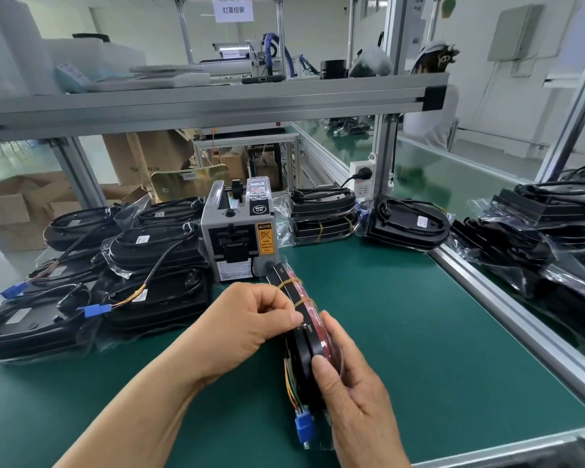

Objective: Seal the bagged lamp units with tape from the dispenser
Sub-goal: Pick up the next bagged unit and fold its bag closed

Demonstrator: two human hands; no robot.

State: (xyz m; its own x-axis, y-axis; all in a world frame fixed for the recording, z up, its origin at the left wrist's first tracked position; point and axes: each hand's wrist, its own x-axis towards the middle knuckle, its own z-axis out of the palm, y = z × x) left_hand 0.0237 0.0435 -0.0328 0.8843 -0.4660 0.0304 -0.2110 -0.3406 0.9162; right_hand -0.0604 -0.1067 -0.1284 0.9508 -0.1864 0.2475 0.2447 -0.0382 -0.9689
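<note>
Two black lamp units (302,336), clear-bagged, rubber-banded

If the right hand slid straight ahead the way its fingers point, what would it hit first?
Probably the stack of bagged lamps beyond the tape dispenser. The right hand, gripping the held lamp unit, points just past the dispenser's right side, though depth is unclear.

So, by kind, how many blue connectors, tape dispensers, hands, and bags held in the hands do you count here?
Blue connectors: 3
Dispenser: 1
Hands: 2, left hand and right hand
Bag, held by both hands: 1
Total: 7
</note>
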